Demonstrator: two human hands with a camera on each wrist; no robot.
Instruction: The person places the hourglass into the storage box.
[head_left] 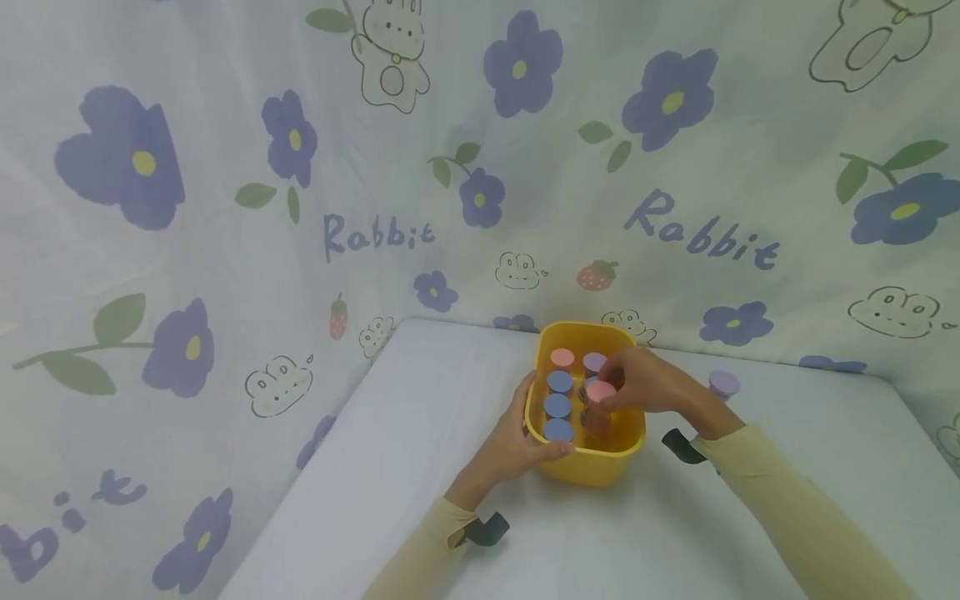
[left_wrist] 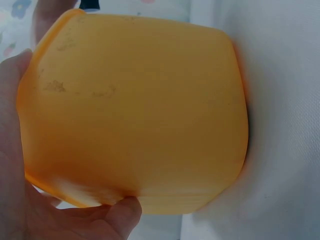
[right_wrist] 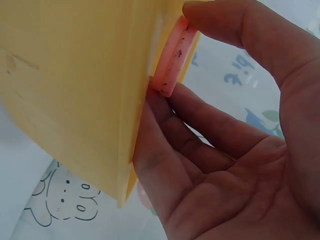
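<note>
A yellow plastic bin [head_left: 585,473] stands on the white table, with small round-lidded jars inside. My left hand [head_left: 510,442] grips its near left side, thumb over the rim; in the left wrist view fingers [left_wrist: 125,212] press against the bin's outer wall. Over the right half of the bin, my right hand [head_left: 647,381] pinches a pink-lidded jar [head_left: 600,391] by its lid. The right wrist view shows the lid's edge [right_wrist: 174,60] between thumb and fingers, the bin wall hiding what is below. Blue-lidded jars [head_left: 557,406] line the left row, behind them another pink lid [head_left: 562,358].
A purple-lidded jar [head_left: 595,362] is at the back right inside the bin. Another purple-lidded jar [head_left: 723,383] stands on the table right of the bin, beyond my right wrist. A patterned cloth [head_left: 480,275] hangs close behind the table.
</note>
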